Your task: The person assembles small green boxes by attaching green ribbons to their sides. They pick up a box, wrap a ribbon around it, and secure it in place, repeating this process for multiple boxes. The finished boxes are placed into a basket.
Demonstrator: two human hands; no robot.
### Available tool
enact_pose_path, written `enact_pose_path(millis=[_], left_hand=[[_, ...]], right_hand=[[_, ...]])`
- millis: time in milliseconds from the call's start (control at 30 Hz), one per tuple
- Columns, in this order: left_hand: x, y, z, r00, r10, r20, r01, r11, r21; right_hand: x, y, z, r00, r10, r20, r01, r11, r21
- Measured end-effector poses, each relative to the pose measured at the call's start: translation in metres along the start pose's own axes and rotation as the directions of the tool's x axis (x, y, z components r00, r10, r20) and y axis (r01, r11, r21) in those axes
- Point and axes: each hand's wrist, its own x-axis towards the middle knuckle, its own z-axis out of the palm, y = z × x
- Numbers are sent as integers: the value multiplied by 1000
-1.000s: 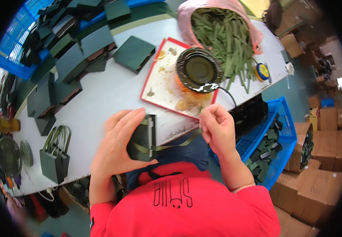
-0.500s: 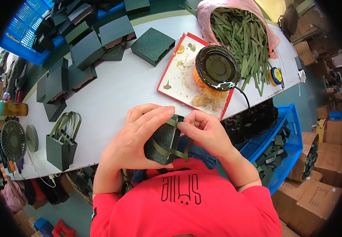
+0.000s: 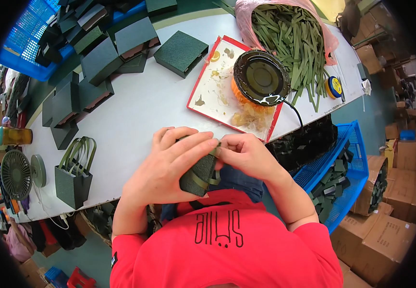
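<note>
Over my lap, at the near edge of the table, my left hand [image 3: 169, 163] wraps round a small dark green box [image 3: 203, 169]. The box is tilted, and much of it is covered by the hand. An olive-green ribbon [image 3: 200, 181] runs across its lower part. Thumb and fingers of my right hand [image 3: 249, 154] pinch together at the box's upper right edge, where a ribbon end shows; my fingertips partly hide it. On the left of the table stands a finished-looking dark green box [image 3: 73, 185] with looped ribbon handles [image 3: 85, 151].
A round black pot of dark liquid [image 3: 261, 77] stands on a red-rimmed, stained white tray [image 3: 203, 103]. Behind it, a pink bag [image 3: 244, 24] spills green ribbon strips [image 3: 289, 43]. Several green boxes [image 3: 102, 60] lie far left, near a small fan [image 3: 16, 174]. A blue crate [image 3: 357, 158] sits right.
The box has turned in my left hand, so its open side faces less toward me. My right hand has shifted slightly left, still pinching at the upper edge.
</note>
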Motion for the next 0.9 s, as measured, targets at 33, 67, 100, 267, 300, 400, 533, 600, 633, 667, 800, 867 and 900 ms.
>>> enact_pose_path(millis=[33, 67, 100, 267, 300, 400, 533, 600, 633, 667, 800, 867, 900], left_hand=[[-3, -2, 0, 999, -11, -35, 10, 999, -40], [-5, -3, 0, 997, -24, -71, 19, 997, -79], [-6, -4, -1, 996, -27, -82, 21, 997, -75], [-5, -4, -3, 996, -31, -84, 27, 998, -52], [-5, -4, -2, 996, -30, -80, 26, 998, -51], [-3, -1, 0, 998, -23, -58, 21, 999, -29], [2, -3, 3, 999, 10, -42, -10, 1000, -10], [-3, -5, 2, 997, -27, -76, 23, 999, -49], [-6, -6, 3, 993, -61, -99, 52, 994, -92], [-10, -9, 2, 987, -98, -128, 81, 988, -132], [-22, -12, -7, 969, -171, -180, 135, 971, -196], [-27, -14, -8, 962, -170, -215, 131, 975, -182], [-28, -13, -11, 958, -175, -228, 141, 977, -160]], right_hand=[[-2, -4, -1, 999, 44, 8, -44, 999, 4], [-4, -3, -4, 999, 34, 2, -34, 997, 68], [-7, 0, -6, 1000, 25, -4, -24, 991, 131], [-9, 10, 6, 970, -174, -168, 187, 981, 60], [-6, 15, 9, 955, -230, -189, 236, 972, 12], [-6, 3, 14, 978, -130, -162, 110, 986, -129], [-1, 7, 13, 975, -128, -180, 92, 976, -199], [0, 7, 12, 969, -165, -182, 152, 985, -80], [-4, 8, 10, 961, -185, -206, 192, 981, 16], [-6, 9, 10, 953, -204, -224, 232, 967, 108], [-14, 21, 10, 795, -331, -509, 412, 910, 52], [-18, 32, 11, 745, -360, -562, 474, 878, 65], [-20, 35, 12, 741, -371, -560, 484, 873, 61]])
